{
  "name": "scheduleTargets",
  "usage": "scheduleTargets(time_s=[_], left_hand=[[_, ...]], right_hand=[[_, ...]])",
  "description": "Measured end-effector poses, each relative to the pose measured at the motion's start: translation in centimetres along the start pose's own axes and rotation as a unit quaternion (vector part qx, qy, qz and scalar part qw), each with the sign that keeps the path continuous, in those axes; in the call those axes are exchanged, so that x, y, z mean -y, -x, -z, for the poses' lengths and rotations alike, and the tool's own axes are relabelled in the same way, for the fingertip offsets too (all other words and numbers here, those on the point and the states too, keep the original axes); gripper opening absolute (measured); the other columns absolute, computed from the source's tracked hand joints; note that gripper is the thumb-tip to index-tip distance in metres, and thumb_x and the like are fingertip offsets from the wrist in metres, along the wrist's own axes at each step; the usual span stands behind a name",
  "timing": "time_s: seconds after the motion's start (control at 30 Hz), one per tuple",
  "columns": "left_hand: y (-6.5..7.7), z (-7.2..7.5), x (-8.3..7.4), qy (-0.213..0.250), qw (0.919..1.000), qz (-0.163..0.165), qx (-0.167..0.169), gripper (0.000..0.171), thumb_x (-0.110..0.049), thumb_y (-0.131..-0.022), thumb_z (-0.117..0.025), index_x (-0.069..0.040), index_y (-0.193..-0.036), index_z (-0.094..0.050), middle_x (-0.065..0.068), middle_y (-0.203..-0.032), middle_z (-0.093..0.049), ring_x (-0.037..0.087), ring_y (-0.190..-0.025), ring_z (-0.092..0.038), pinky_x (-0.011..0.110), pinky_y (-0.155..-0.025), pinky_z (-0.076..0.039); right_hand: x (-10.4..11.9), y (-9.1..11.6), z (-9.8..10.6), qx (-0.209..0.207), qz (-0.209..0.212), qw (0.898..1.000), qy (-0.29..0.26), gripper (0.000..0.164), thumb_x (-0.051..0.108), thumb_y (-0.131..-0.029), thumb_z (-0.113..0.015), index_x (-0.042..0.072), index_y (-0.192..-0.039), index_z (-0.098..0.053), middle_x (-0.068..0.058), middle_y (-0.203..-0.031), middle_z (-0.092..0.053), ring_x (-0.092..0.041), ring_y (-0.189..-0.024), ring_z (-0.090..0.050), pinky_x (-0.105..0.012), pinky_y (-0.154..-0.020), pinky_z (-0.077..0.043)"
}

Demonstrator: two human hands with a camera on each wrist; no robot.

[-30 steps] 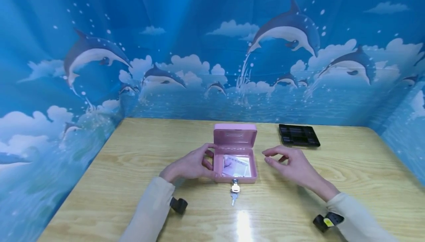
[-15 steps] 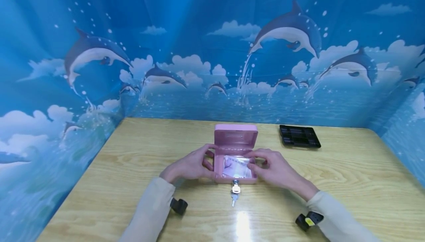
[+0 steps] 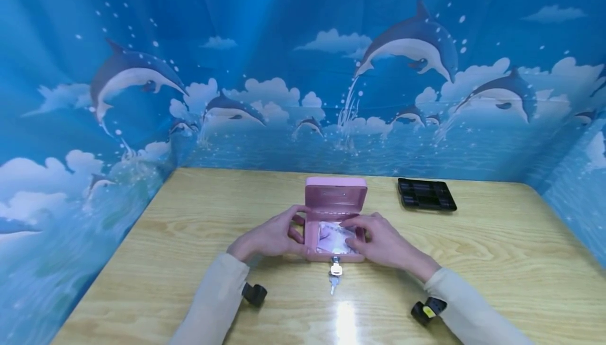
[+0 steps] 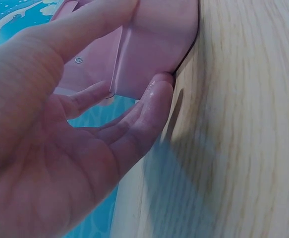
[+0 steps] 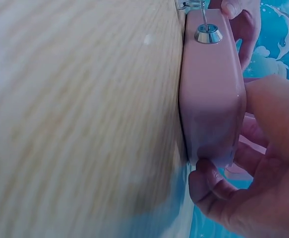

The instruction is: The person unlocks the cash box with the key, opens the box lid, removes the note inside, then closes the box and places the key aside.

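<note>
In the head view, an open pink cash box (image 3: 312, 229) stands on the table with its lid raised at the back. Pale, purple-tinted paper slips that look like banknotes (image 3: 331, 240) lie inside. A key with a second key hanging from it (image 3: 336, 269) sits in the front lock. My left hand (image 3: 274, 233) holds the box's left side, thumb at the front corner and index finger at the rear. My right hand (image 3: 383, 240) reaches over the right wall. Its thumb and index fingertips are apart over the slips; other fingers lie outside the wall in the right wrist view.
A black compartment tray (image 3: 427, 194) lies at the back right of the wooden table (image 3: 213, 198). Behind the table and along its sides hangs a blue dolphin-print cloth (image 3: 274, 140).
My right hand has come in from the right to the box, and its thumb and index finger now reach inside over the slips. The left hand has stayed at the box's left side.
</note>
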State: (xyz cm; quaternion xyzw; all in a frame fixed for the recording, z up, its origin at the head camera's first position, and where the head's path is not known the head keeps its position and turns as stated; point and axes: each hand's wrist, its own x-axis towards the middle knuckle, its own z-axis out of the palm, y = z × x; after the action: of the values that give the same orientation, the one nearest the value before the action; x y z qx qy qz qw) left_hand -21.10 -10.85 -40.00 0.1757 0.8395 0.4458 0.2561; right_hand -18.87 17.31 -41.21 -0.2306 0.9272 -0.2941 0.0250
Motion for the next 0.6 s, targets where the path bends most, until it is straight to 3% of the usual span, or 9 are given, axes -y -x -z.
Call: scheduleTargets(time_s=[0.33, 0.6], left_hand=[[-0.04, -0.09, 0.09, 0.014, 0.9999, 0.002, 0.000, 0.093, -0.024, -0.079, -0.089, -0.026, -0.155, -0.035, 0.010, -0.144, -0.054, 0.016, -0.109, -0.065, 0.041, -0.100, -0.056], [0.12, -0.15, 0.06, 0.016, 0.9999, -0.001, 0.001, 0.091, -0.023, -0.081, -0.088, -0.028, -0.155, -0.035, 0.009, -0.141, -0.055, 0.017, -0.108, -0.065, 0.042, -0.101, -0.056]], right_hand=[[0.15, -0.41, 0.07, 0.017, -0.007, 1.000, -0.011, 0.040, 0.015, -0.085, -0.081, 0.016, -0.124, -0.073, 0.005, -0.084, -0.060, -0.013, -0.079, -0.047, -0.025, -0.070, -0.039], [0.70, -0.30, 0.21, -0.005, -0.026, 0.999, -0.042, 0.035, 0.014, -0.086, -0.080, 0.020, -0.120, -0.075, 0.008, -0.082, -0.067, -0.011, -0.073, -0.053, -0.025, -0.066, -0.045]])
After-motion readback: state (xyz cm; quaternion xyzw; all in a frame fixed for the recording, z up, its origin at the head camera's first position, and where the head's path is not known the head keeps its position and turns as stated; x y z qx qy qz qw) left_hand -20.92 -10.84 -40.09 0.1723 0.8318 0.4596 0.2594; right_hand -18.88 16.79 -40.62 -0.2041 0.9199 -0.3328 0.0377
